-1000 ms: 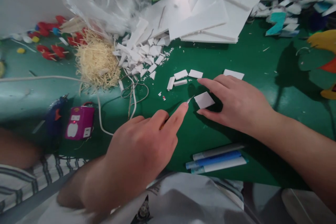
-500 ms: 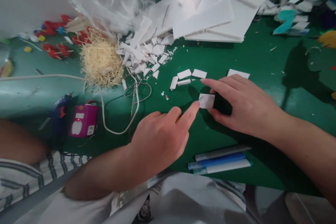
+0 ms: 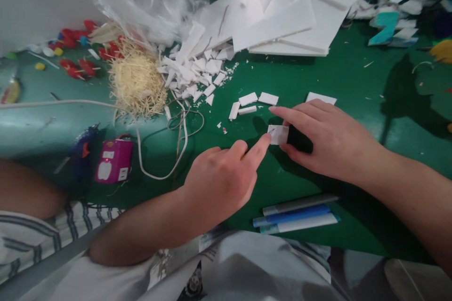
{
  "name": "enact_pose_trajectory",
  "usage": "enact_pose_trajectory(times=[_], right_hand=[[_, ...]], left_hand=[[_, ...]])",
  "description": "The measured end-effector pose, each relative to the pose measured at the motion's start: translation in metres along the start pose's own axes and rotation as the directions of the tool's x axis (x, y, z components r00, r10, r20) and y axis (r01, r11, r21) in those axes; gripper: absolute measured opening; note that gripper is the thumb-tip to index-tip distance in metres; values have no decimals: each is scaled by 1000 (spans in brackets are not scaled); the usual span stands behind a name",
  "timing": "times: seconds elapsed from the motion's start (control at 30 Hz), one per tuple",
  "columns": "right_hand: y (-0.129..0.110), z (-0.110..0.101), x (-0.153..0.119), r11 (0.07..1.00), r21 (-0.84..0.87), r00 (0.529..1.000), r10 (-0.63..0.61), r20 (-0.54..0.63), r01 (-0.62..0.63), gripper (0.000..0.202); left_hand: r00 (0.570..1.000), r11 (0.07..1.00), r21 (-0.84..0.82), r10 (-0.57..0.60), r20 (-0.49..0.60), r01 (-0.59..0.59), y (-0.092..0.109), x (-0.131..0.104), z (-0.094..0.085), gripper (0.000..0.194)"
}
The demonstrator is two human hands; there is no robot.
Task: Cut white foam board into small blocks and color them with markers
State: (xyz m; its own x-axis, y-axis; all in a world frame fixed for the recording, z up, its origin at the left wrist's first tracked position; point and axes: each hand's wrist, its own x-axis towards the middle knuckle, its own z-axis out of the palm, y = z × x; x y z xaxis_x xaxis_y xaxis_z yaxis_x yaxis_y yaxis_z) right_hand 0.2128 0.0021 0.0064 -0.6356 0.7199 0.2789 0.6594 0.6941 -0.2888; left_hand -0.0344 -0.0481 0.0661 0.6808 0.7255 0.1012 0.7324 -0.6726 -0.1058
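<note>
A small white foam square [image 3: 278, 134] lies on the green table [image 3: 353, 80] between my two hands. My left hand [image 3: 224, 176] is closed round a slim tool, mostly hidden by the fingers; a yellowish bit shows between them. Its thin tip touches the upper left part of the square, with the index finger stretched along it. My right hand [image 3: 318, 138] steadies the square's right edge between the thumb and a finger, while its index finger reaches out above. Several white foam strips [image 3: 248, 99] lie just beyond my hands, and another white piece [image 3: 321, 99] rests behind my right hand.
White foam scraps [image 3: 197, 68] and large foam sheets [image 3: 282, 23] cover the back. Left are a straw-coloured shredded pile [image 3: 137, 80], a white cable [image 3: 162, 178], a magenta box [image 3: 113, 162] and a blue glue gun [image 3: 83, 150]. Markers [image 3: 296, 216] lie near the front edge.
My left hand and the tool's tip have moved slightly right over the foam square. My right hand is almost unmoved.
</note>
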Motion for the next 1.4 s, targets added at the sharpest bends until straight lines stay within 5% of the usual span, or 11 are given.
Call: enact_pose_trajectory(times=[0.63,1.4], right_hand=[[-1,2,1,999,30,999,12,-33,-11,29],[-3,2,0,989,66,991,135,16,-135,27]], left_hand=[[1000,999,38,30,-11,-29,-1,2,2,52],[990,997,15,72,124,-75,-6,-3,-11,54]])
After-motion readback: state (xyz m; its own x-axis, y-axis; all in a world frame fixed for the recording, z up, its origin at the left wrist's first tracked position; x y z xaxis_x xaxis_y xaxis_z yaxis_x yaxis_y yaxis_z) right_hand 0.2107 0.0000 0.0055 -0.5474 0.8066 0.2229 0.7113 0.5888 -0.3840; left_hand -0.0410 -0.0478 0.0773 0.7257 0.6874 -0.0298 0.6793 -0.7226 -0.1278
